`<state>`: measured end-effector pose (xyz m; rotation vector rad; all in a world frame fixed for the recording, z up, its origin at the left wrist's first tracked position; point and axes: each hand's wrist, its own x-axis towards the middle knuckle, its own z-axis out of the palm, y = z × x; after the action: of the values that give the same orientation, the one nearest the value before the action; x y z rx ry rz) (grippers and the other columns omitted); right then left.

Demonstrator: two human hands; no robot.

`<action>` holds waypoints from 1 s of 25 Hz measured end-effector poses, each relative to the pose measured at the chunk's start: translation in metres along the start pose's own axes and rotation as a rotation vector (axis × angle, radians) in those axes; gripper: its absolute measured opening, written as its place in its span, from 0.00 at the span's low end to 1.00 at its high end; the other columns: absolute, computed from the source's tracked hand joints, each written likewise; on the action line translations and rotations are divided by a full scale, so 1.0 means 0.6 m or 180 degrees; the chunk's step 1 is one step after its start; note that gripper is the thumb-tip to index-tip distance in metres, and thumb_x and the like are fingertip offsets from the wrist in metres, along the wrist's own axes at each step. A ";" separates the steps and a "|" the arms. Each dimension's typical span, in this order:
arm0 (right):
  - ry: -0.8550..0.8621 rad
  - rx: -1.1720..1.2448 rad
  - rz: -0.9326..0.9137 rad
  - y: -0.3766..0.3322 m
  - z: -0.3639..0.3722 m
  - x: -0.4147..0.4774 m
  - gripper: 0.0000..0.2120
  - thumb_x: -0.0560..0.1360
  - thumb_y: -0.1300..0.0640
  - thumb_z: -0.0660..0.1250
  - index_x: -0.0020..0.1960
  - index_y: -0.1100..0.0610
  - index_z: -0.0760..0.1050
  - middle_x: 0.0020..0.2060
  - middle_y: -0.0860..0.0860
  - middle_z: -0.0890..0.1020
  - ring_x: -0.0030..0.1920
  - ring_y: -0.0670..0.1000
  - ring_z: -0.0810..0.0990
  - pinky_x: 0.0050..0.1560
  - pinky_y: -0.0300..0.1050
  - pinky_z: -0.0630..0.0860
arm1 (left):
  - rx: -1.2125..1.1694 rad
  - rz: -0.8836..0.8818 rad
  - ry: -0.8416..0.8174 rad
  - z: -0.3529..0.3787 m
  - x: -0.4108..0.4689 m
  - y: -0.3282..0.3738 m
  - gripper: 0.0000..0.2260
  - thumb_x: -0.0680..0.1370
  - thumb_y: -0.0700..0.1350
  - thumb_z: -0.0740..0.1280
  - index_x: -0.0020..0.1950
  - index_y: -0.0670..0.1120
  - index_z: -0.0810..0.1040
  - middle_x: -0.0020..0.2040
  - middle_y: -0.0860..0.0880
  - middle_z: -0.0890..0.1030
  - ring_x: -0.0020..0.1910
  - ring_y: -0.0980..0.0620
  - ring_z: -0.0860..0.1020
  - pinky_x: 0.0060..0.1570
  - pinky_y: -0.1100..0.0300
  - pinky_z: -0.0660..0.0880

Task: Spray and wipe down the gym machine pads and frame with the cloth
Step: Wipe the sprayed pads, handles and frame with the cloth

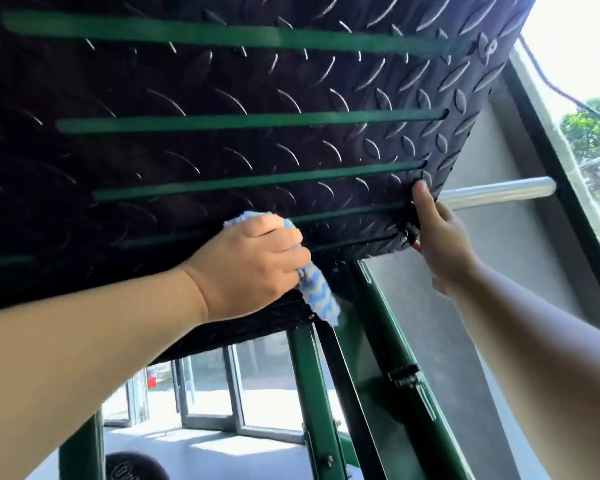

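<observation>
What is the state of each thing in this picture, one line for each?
tread plate: tilted, held at its right edge.
cloth: bunched, one end hanging loose.
left hand: grips the cloth, pressing it on the plate.
right hand: holds the plate's edge, thumb on its face.

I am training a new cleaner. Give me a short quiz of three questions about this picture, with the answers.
1. True or false: the left hand presses the cloth against the black plate.
2. What does the right hand hold? A) a spray bottle B) the plate's edge C) the cloth
3. Fill in: the frame below the plate is painted ___.
Key: 1 true; 2 B; 3 green.
</observation>
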<state>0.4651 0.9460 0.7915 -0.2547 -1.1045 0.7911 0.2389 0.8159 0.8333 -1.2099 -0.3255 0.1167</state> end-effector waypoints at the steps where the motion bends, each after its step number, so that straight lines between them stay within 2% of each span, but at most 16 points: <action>1: 0.0018 -0.0037 0.0040 0.000 0.000 -0.003 0.17 0.75 0.37 0.64 0.49 0.50 0.78 0.45 0.40 0.84 0.48 0.40 0.82 0.58 0.41 0.76 | 0.0080 0.0095 -0.0019 -0.008 0.010 -0.007 0.14 0.76 0.36 0.59 0.36 0.48 0.79 0.41 0.51 0.78 0.47 0.47 0.80 0.55 0.53 0.68; 3: 0.0051 -0.0056 0.0028 0.006 0.000 -0.003 0.17 0.75 0.38 0.64 0.50 0.51 0.78 0.45 0.41 0.84 0.48 0.40 0.82 0.55 0.39 0.76 | 0.0341 -0.0096 0.0397 -0.038 0.046 -0.055 0.12 0.77 0.36 0.61 0.38 0.48 0.80 0.44 0.52 0.80 0.48 0.45 0.80 0.53 0.52 0.65; 6: 0.0111 0.0136 0.0107 0.005 0.003 -0.013 0.16 0.75 0.38 0.64 0.52 0.49 0.76 0.45 0.39 0.83 0.45 0.38 0.81 0.51 0.38 0.74 | 0.0163 -0.0958 0.0941 -0.058 0.061 -0.097 0.10 0.80 0.41 0.62 0.44 0.49 0.81 0.51 0.57 0.81 0.54 0.48 0.75 0.55 0.51 0.61; 7: 0.0136 0.0232 0.0185 -0.001 0.009 -0.020 0.17 0.75 0.37 0.64 0.54 0.49 0.76 0.46 0.40 0.83 0.45 0.37 0.80 0.50 0.38 0.72 | 0.0067 -0.0995 0.0853 -0.046 0.045 -0.082 0.10 0.80 0.42 0.61 0.45 0.50 0.82 0.51 0.57 0.81 0.55 0.49 0.74 0.57 0.50 0.62; 9: 0.0334 0.0446 0.0380 -0.015 0.029 -0.036 0.18 0.75 0.39 0.64 0.60 0.48 0.74 0.50 0.41 0.82 0.42 0.35 0.80 0.45 0.37 0.70 | -0.0016 -0.0455 0.0153 -0.015 -0.016 -0.021 0.13 0.78 0.41 0.58 0.44 0.50 0.81 0.48 0.55 0.80 0.54 0.49 0.76 0.57 0.49 0.64; 11: 0.0561 0.0387 0.0417 -0.022 0.055 -0.056 0.21 0.74 0.41 0.66 0.65 0.47 0.71 0.55 0.43 0.81 0.48 0.40 0.80 0.46 0.38 0.71 | -0.0028 0.0016 -0.0451 -0.015 -0.056 0.014 0.15 0.76 0.37 0.57 0.39 0.50 0.80 0.42 0.55 0.79 0.47 0.50 0.79 0.56 0.53 0.64; 12: 0.0553 0.0317 0.0441 -0.022 0.069 -0.066 0.25 0.72 0.40 0.67 0.67 0.46 0.70 0.57 0.44 0.81 0.53 0.44 0.79 0.50 0.40 0.73 | 0.0005 -0.0008 -0.0355 -0.023 -0.047 0.006 0.15 0.75 0.36 0.57 0.37 0.50 0.80 0.40 0.55 0.78 0.45 0.50 0.79 0.55 0.53 0.64; 13: 0.0465 0.0300 0.0533 -0.025 0.086 -0.079 0.30 0.70 0.39 0.67 0.69 0.46 0.67 0.58 0.43 0.80 0.57 0.46 0.78 0.56 0.44 0.73 | 0.0125 -0.0133 -0.0002 -0.035 -0.023 -0.012 0.15 0.75 0.36 0.59 0.37 0.50 0.80 0.40 0.55 0.79 0.44 0.49 0.80 0.54 0.53 0.64; 16: 0.0391 0.0252 0.0729 -0.017 0.122 -0.105 0.40 0.65 0.33 0.66 0.74 0.45 0.61 0.60 0.38 0.76 0.61 0.47 0.75 0.66 0.52 0.69 | 0.0123 -0.1074 0.1051 -0.083 0.064 -0.089 0.11 0.78 0.38 0.62 0.43 0.49 0.82 0.47 0.57 0.82 0.52 0.49 0.78 0.56 0.49 0.63; 17: 0.0470 0.0248 0.0770 -0.013 0.128 -0.110 0.41 0.64 0.32 0.64 0.74 0.46 0.63 0.63 0.39 0.75 0.63 0.48 0.74 0.67 0.52 0.68 | 0.0084 -0.1158 0.1114 -0.083 0.072 -0.100 0.11 0.78 0.38 0.62 0.45 0.49 0.82 0.48 0.57 0.82 0.53 0.50 0.77 0.57 0.48 0.64; 19: 0.0421 0.0214 0.0843 -0.001 0.129 -0.120 0.32 0.71 0.35 0.61 0.70 0.49 0.69 0.66 0.45 0.75 0.66 0.51 0.73 0.69 0.53 0.67 | 0.0140 -0.0952 0.0955 -0.063 0.042 -0.083 0.13 0.77 0.35 0.59 0.41 0.46 0.81 0.44 0.55 0.81 0.50 0.48 0.79 0.53 0.46 0.67; 21: 0.0400 0.0220 0.1000 0.007 0.127 -0.141 0.20 0.78 0.42 0.58 0.65 0.50 0.71 0.59 0.43 0.77 0.62 0.51 0.73 0.68 0.53 0.67 | 0.0124 -0.0506 0.0573 -0.024 -0.027 -0.032 0.16 0.74 0.31 0.56 0.33 0.44 0.76 0.36 0.52 0.75 0.40 0.47 0.77 0.44 0.49 0.65; 23: 0.0451 0.0161 0.1107 0.010 0.128 -0.160 0.22 0.78 0.41 0.57 0.68 0.50 0.70 0.61 0.42 0.75 0.63 0.48 0.72 0.69 0.53 0.67 | -0.0029 -0.0242 0.0074 -0.018 -0.072 0.006 0.17 0.72 0.30 0.53 0.31 0.46 0.74 0.33 0.51 0.71 0.36 0.48 0.74 0.39 0.52 0.63; 25: 0.0439 0.0160 0.1063 0.002 0.137 -0.170 0.24 0.78 0.41 0.57 0.70 0.49 0.69 0.66 0.44 0.73 0.64 0.47 0.72 0.66 0.51 0.70 | -0.0027 -0.0181 0.0144 -0.036 -0.062 -0.013 0.16 0.74 0.31 0.53 0.38 0.48 0.75 0.35 0.51 0.73 0.36 0.47 0.74 0.38 0.53 0.65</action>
<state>0.3709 0.8615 0.7569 -0.4525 -0.9216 1.0800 0.2097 0.7842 0.8269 -1.2090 -0.3208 0.0388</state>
